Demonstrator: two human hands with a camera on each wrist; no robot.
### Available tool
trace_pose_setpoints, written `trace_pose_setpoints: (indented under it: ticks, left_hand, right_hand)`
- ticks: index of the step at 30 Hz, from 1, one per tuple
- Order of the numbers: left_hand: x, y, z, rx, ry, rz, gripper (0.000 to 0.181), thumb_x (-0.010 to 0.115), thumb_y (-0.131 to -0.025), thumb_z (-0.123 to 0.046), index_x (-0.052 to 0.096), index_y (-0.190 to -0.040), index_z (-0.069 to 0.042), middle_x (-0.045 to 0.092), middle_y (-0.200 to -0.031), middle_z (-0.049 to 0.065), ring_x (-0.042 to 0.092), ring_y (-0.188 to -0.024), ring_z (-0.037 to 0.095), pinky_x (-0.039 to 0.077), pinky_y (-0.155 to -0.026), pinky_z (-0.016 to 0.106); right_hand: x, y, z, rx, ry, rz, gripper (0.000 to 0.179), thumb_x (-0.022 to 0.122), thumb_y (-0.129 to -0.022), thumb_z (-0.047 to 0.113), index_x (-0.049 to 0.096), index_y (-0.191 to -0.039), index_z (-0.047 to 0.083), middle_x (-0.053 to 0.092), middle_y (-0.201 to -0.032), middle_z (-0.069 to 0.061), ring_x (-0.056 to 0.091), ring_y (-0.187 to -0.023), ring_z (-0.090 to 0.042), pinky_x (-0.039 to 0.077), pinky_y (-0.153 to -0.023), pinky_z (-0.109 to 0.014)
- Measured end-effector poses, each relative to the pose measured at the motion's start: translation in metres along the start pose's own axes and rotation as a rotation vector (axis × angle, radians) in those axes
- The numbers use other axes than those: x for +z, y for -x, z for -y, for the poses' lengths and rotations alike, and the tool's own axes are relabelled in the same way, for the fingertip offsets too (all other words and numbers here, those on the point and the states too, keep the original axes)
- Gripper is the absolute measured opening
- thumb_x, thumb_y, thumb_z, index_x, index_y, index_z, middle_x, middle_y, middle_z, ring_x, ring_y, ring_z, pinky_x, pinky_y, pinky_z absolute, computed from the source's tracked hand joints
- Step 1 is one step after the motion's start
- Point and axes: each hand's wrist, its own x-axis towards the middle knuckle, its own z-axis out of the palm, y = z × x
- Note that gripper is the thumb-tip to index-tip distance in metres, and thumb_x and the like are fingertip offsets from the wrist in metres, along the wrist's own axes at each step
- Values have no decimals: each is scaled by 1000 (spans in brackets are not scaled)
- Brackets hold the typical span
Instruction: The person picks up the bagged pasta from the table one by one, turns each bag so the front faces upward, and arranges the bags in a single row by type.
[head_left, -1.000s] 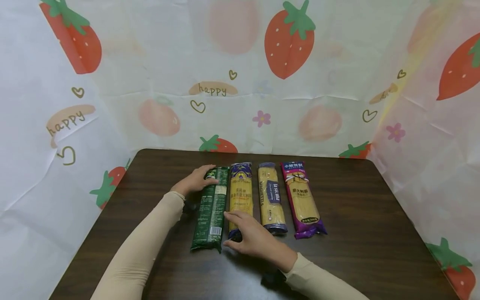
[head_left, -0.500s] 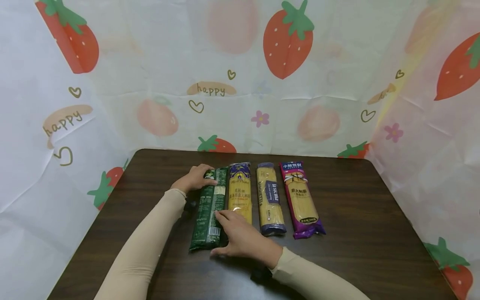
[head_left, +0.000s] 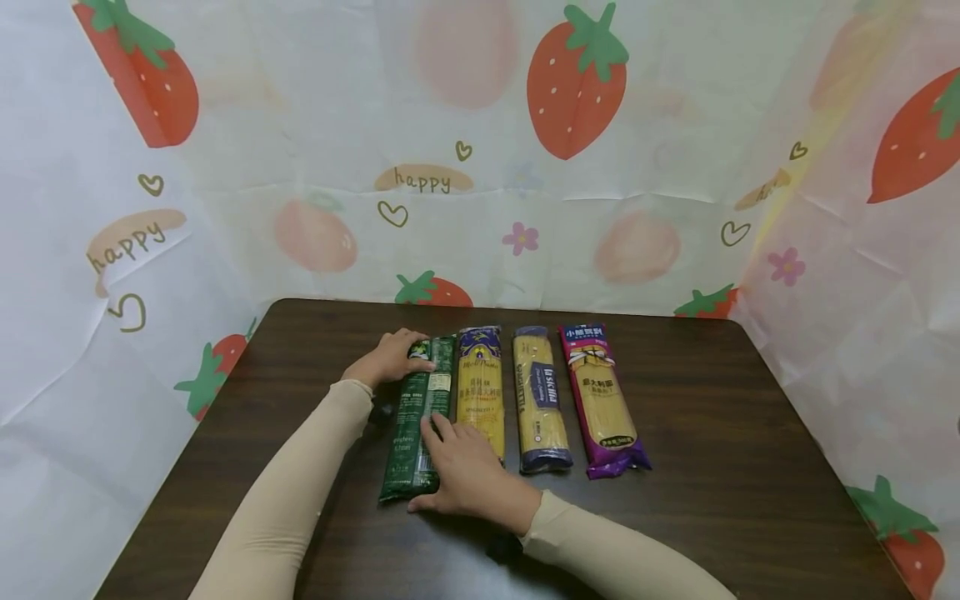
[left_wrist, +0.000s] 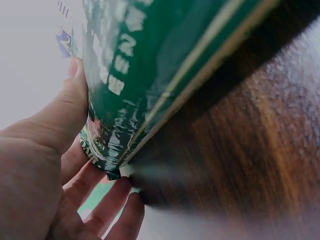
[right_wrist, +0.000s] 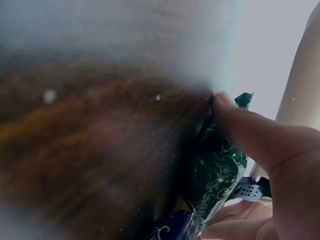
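A green spaghetti packet (head_left: 408,442) lies leftmost in a row on the table. My left hand (head_left: 387,357) grips its far end; in the left wrist view the thumb (left_wrist: 75,95) lies along the packet's face and the fingers reach around the end. Over its near part rests my right hand (head_left: 468,471), fingers spread across the top. In the right wrist view the thumb (right_wrist: 245,127) lies by the packet's near end, while the other fingers are partly cut off. Beside it is a yellow spaghetti packet (head_left: 480,392), its near end hidden by my right hand.
To the right lie a spaghetti packet with blue ends (head_left: 543,425) and a pink-purple pasta packet (head_left: 609,408), slightly slanted. They all sit on a dark wooden table (head_left: 712,467). A strawberry-printed cloth (head_left: 480,233) stands behind and along the sides.
My right hand has moved left from over the yellow packet onto the near part of the green one. The left hand stays at the far end, and the packets look unmoved.
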Motion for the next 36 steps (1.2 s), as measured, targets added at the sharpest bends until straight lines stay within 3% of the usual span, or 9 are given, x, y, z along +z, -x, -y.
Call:
trace_pose_setpoints:
  ticks: [11,18,26,31,36]
  left_hand:
    - [0,1,2,-1,0,-17,68,69,-108,-38,47,-160,-1,33,-168,27,26,-154,52,34,-121,66]
    - [-1,4,4,7,37,-21,69,68,-108,-39,45,-161,0,33,-167,28,24,-155,54,34,-121,68]
    - [-7,7,5,-29,133,4,71,70,-107,-34,40,-161,2,15,-169,33,17,-157,56,31,-121,71]
    - [-8,10,7,-42,217,39,74,70,-108,-33,35,-162,4,12,-167,36,24,-154,55,34,-120,69]
    - [-13,12,11,-31,300,50,74,72,-106,-30,35,-161,2,21,-166,36,47,-140,52,48,-110,63]
  right_hand:
    - [0,-8,8,62,25,12,118,68,-84,86,40,-166,6,41,-168,-18,58,-139,-31,47,-118,-44]
    - [1,-12,3,55,-28,-18,110,79,-83,77,49,-161,6,47,-163,-19,63,-132,-33,51,-113,-47]
    - [-1,-13,-2,43,-146,-18,105,89,-81,65,51,-160,6,45,-165,-20,60,-137,-35,47,-117,-53]
    - [-3,-8,-4,39,-200,0,106,90,-82,60,48,-161,5,42,-167,-21,58,-140,-37,44,-119,-54]
    - [-8,-6,-6,2,-218,-28,105,90,-82,59,48,-161,4,44,-166,-21,59,-139,-36,48,-117,-49]
